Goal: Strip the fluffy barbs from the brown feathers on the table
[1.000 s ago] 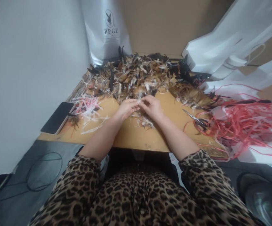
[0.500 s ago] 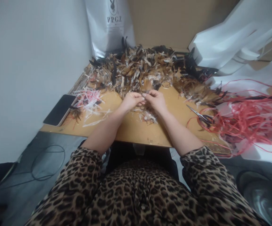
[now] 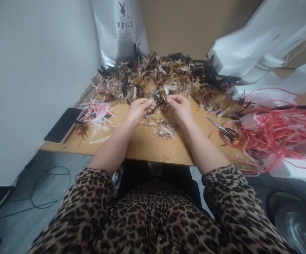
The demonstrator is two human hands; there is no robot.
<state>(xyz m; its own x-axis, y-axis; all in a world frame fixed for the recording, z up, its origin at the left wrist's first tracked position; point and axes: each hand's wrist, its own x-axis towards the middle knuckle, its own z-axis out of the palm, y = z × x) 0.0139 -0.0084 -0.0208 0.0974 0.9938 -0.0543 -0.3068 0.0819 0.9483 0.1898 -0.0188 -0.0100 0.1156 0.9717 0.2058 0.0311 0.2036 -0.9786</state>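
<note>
The tall, silvery-white plastic bag (image 3: 121,42) carries dark lettering reading "PPGZ" (image 3: 125,25) beneath an oval rabbit-head emblem (image 3: 122,10); the smaller print below is illegible.

So the left side is basically one big pale grey-white wall (image 3: 36,70), with a plain tan-brown panel (image 3: 179,28) behind the yellowish table (image 3: 147,150). Floor's (image 3: 27,180) bluish grey, with a thin dark cable (image 3: 70,178) looped on it. Light's pretty dim and cool, honestly, and the panel gets darker toward the upper right.
</note>
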